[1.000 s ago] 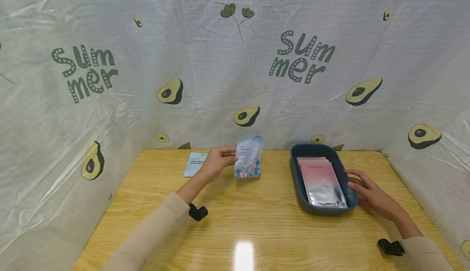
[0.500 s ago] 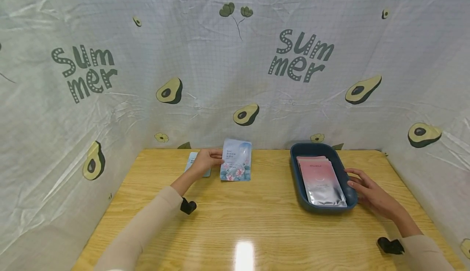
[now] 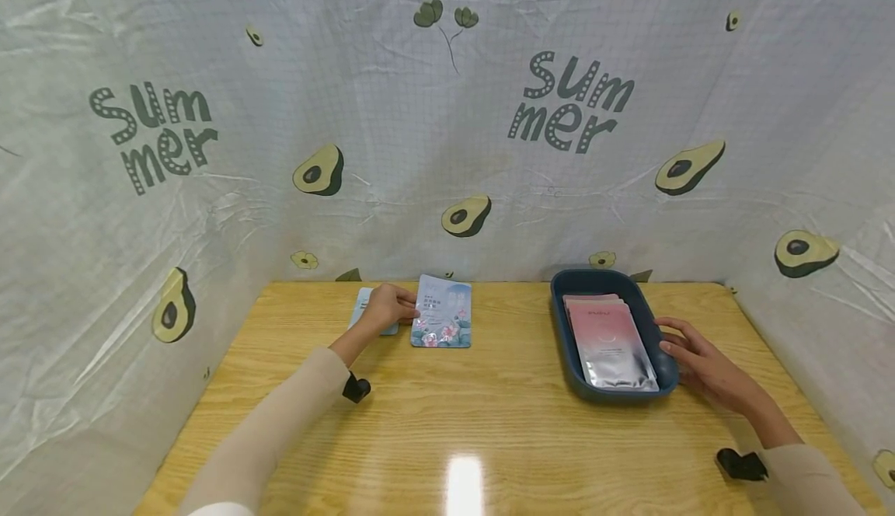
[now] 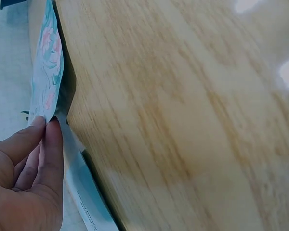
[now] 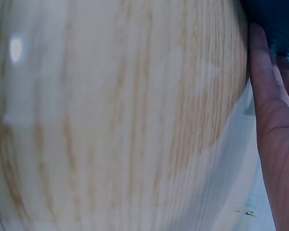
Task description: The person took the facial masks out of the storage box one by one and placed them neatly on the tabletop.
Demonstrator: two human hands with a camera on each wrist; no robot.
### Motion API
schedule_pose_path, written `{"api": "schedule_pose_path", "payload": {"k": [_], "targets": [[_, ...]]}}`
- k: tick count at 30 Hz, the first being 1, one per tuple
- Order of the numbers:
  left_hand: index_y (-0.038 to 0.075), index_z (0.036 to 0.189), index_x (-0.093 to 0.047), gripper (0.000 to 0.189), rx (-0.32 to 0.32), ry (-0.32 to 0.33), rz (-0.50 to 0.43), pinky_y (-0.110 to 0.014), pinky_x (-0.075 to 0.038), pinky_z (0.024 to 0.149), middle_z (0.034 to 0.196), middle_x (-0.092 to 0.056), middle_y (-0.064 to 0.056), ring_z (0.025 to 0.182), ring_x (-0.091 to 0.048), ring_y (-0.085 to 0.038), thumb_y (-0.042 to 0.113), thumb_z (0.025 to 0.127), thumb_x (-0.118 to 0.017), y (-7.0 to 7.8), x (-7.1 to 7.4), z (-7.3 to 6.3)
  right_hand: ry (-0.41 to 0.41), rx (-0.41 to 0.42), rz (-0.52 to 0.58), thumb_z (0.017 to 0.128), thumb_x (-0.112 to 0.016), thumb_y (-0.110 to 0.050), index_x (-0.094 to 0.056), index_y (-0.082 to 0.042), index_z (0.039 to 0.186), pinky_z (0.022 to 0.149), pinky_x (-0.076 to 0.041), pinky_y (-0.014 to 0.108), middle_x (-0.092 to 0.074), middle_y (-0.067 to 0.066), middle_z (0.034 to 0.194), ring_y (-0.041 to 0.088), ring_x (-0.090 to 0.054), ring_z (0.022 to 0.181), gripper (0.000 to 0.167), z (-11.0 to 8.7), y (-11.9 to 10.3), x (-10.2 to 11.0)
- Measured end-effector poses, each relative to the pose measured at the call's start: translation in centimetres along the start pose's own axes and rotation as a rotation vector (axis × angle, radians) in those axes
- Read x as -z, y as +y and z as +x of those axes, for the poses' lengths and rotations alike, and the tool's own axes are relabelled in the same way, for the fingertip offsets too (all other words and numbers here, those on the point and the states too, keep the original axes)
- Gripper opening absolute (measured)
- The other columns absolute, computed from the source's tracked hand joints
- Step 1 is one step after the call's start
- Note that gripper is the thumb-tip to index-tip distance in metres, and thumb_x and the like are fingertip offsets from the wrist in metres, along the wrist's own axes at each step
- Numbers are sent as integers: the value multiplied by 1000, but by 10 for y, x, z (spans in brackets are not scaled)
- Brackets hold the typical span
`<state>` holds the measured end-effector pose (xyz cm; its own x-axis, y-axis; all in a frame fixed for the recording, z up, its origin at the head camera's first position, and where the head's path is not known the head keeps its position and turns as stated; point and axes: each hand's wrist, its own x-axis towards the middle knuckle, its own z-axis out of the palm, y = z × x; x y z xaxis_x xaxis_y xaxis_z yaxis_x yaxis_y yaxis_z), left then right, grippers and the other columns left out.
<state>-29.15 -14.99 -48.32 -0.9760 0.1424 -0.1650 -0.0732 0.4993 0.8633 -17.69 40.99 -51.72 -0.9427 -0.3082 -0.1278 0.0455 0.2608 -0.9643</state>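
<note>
My left hand (image 3: 383,310) pinches the left edge of a blue face mask packet (image 3: 442,314) printed with pink flowers. In the left wrist view thumb and fingers meet at the edge of this packet (image 4: 47,62), which stands tilted close over the table. A pale blue packet (image 3: 361,302) lies behind and under that hand, partly hidden by it. At the right is a dark blue bin (image 3: 568,372) with several pink and silver mask packets (image 3: 611,341) stacked inside. My right hand (image 3: 713,372) rests against the bin's right side, its fingers extended along the wall in the right wrist view.
The wooden table (image 3: 447,415) reaches back to a white curtain (image 3: 391,112) printed with avocados and lettering. Black wrist devices sit under both forearms, the left one (image 3: 356,388) over the table. A bright light reflection lies near the front edge.
My left hand has carried the flowered packet leftward and down toward the table, beside the pale blue packet. My right hand has stayed at the bin.
</note>
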Motion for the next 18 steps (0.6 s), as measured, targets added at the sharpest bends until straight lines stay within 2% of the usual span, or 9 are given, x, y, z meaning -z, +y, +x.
{"api": "schedule_pose_path", "payload": {"k": [5, 12, 18], "targets": [[-11, 119, -70, 29, 14, 17, -24, -34, -63, 75, 103, -74, -24, 89, -76, -29, -6, 90, -72, -2, 2, 0, -4, -5, -8, 111, -44, -26, -21, -16, 158, 91, -54, 22, -19, 29, 157, -11, -52, 116, 53, 1, -1, 0], [-11, 116, -71, 27, 3, 28, 52, -33, -63, 73, 103, -74, -25, 86, -76, -28, -4, 90, -74, -2, 2, 0, 0, -15, -5, 111, -45, -26, -20, -16, 158, 91, -54, 22, -16, 32, 158, -11, -53, 115, 54, -1, -2, 1], [-12, 116, -71, 28, 10, 30, 67, -34, -63, 75, 109, -72, -27, 90, -75, -30, -5, 89, -74, -1, 4, -2, 6, -15, -18, 111, -44, -26, -21, -17, 158, 92, -56, 26, -14, 32, 160, -14, -50, 115, 54, -1, -1, 0]]}}
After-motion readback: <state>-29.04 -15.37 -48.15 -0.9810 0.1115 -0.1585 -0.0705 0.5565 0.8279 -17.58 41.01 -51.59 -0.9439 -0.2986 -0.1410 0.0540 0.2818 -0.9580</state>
